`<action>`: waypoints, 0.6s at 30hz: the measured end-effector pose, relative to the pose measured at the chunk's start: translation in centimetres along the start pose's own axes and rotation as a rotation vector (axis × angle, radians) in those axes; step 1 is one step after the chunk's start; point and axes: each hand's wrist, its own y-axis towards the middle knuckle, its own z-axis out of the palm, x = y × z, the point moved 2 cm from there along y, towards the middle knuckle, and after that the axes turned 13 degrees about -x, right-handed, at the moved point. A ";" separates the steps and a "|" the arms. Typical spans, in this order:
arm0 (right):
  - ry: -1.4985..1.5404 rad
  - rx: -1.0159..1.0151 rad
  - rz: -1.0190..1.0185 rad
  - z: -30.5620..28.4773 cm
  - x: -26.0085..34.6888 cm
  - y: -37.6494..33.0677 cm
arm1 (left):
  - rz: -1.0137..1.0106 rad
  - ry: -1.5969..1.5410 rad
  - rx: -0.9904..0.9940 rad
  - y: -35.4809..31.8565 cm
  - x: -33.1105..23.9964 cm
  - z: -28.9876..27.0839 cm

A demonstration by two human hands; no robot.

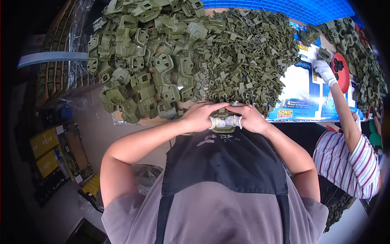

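My left hand and my right hand meet at the table's near edge, both gripping one olive-green plastic part between them. My thumbs are wrapped in white tape and press on the part's top. Most of the part is hidden under my fingers. Just beyond my hands lies a heap of small olive-green plastic pieces. To its left is a pile of larger olive-green moulded shells.
A co-worker in a striped shirt at the right reaches a white-gloved hand toward a red round part. A blue and white printed cardboard sheet covers the table there. A blue crate stands at the back. Yellow boxes sit on the floor at left.
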 end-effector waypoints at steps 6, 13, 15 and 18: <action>0.150 -0.089 0.040 -0.8 -1.3 -1.0 | 0.089 0.191 -0.007 -0.7 -3.0 -6.3; -0.026 -0.171 0.036 -4.5 -1.5 -1.2 | -0.073 -0.609 -0.257 -3.9 3.5 -2.0; -0.059 -0.323 -0.119 -4.5 2.7 0.0 | -0.061 -0.516 -0.314 -3.7 2.2 -2.0; -0.252 -0.271 -0.331 -1.1 7.4 1.6 | -0.088 -0.359 -0.327 -3.5 1.2 -1.4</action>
